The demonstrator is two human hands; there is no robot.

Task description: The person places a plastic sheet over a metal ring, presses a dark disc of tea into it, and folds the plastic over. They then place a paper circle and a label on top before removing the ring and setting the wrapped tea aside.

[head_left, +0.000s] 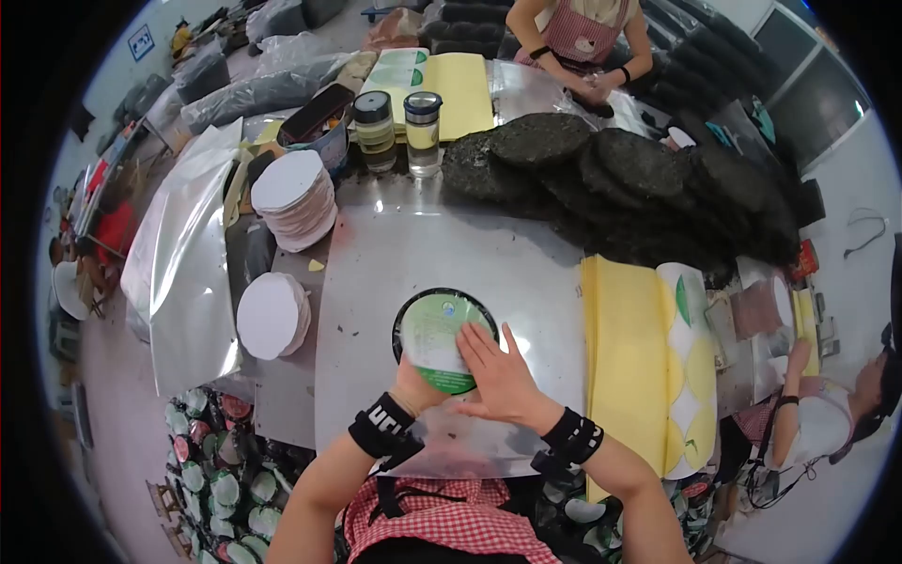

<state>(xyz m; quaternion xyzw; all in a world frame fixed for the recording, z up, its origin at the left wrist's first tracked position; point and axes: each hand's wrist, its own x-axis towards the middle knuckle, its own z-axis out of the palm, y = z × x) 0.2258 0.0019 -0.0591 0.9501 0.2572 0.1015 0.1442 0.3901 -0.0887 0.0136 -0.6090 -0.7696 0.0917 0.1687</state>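
The round green-labelled pack (pixel 432 340) lies near the middle of the frame, over the bare metal tabletop (pixel 376 254), a black rim showing around most of its label. From where I stand it looks light and thin, probably fairly stiff across the face yet apt to crumble or bend at the rim. The label has a sheen, so fingertips could slide on it. I'd take it by opposite edges, or with a palm beneath, rather than pinch one side.

The left hand (pixel 419 385) is at the lower-left rim; its fingers are mostly hidden, so I can't tell how firmly it holds. The right hand (pixel 498 371) is spread, fingertips on the label's right side, thumb apart.

Further out, white paper discs stand in two stacks, one upper left of the pack (pixel 293 202), one directly left (pixel 268 318). Yellow label sheets (pixel 625 367) lie to the right. Dark, rough discs (pixel 620 179) are heaped at the upper right, and beyond them a co-worker's hands (pixel 597 86) meet.
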